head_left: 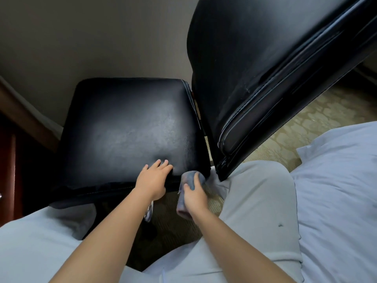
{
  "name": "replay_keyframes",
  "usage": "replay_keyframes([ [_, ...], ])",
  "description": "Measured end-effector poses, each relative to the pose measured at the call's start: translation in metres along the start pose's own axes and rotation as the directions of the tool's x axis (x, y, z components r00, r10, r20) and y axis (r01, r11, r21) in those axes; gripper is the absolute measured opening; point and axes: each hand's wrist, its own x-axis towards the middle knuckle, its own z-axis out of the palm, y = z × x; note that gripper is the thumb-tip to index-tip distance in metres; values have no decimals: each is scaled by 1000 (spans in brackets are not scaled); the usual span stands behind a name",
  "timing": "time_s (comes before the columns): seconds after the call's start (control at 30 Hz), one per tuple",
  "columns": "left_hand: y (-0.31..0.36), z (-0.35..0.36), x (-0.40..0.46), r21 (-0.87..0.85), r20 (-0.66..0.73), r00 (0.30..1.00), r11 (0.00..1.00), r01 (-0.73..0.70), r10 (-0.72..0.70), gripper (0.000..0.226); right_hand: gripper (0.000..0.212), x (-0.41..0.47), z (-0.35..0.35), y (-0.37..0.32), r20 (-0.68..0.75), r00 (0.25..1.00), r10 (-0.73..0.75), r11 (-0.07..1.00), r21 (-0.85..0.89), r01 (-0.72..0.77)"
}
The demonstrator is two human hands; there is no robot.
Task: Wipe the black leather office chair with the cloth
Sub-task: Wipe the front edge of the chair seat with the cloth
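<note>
Under right hand (194,198), cloth (188,180).

Black chair (130,119), grey-blue cloth (190,180), patterned beige carpet (318,123)

White bedding (336,180) at right, patterned beige carpet (295,127), grey wall (81,37) behind.
</note>
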Motion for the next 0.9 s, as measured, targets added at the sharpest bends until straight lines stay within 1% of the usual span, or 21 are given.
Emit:
replay_keyframes([
  [0.03, -1, -1, -1, -3, 12, 1000, 1000, -5, 5, 73, 54, -2, 2, 0, 40, 999, 1, 998, -63, 2],
  [0.07, -3, -1, -1, -7, 22, 1000, 1000, -11, 11, 74, 57, -1, 2, 0, 47, 999, 10, 989, -148, -3],
  [0.1, -5, -1, -2, -11, 31, 999, 1000, -15, 15, 75, 58, 0, 2, 0, 31, 999, 17, 979, -202, -10],
  [0.17, -9, 1, -2, -10, 45, 999, 1000, -19, 20, 77, 58, 0, 0, 1, 12, 1000, -26, 961, -274, 28],
  [0.23, -11, 2, -3, 2, 44, 999, 1000, -20, 20, 78, 59, -6, 0, 2, 80, 996, -46, 918, -389, 74],
  [0.27, -11, 3, -3, 8, 41, 999, 1000, -18, 18, 79, 59, -7, 0, 4, 86, 995, -40, 913, -402, 71],
  [0.3, -11, 3, -3, 15, 42, 999, 1000, -16, 16, 79, 58, -8, 0, 4, 52, 998, -30, 925, -376, 47],
  [0.37, -8, 2, -4, 31, 60, 998, 999, -14, 12, 78, 56, -6, -4, 3, -74, 997, 0, 967, -255, -19],
  [0.4, -8, 1, -4, 34, 70, 998, 999, -12, 10, 77, 55, -6, -8, 0, -139, 990, 0, 979, -203, -28],
  [0.47, -7, 0, -4, 35, 78, 997, 999, -8, 5, 77, 52, -9, -15, -5, -231, 971, -62, 989, -148, 28],
  [0.53, -8, 2, -4, 43, 72, 997, 999, -5, 2, 78, 51, -14, -21, -11, -325, 933, -153, 983, -147, 110],
  [0.6, -8, 5, -4, 51, 67, 998, 999, 0, -3, 80, 51, -15, -28, -13, -448, 865, -226, 971, -170, 166],
  [0.67, -8, 7, -5, 59, 60, 998, 998, 4, -8, 81, 51, -7, -35, -8, -534, 800, -273, 960, -205, 190],
  [0.7, -8, 8, -5, 65, 58, 998, 998, 5, -9, 82, 52, -3, -37, -4, -543, 795, -272, 957, -235, 168],
  [0.83, -7, 9, -7, 84, 63, 998, 996, 4, -9, 83, 64, 10, -28, 11, -491, 845, -213, 904, -427, -20],
  [0.9, -7, 9, -7, 87, 58, 998, 996, 5, -10, 82, 66, 15, -21, 18, -424, 895, -140, 890, -450, -74],
])
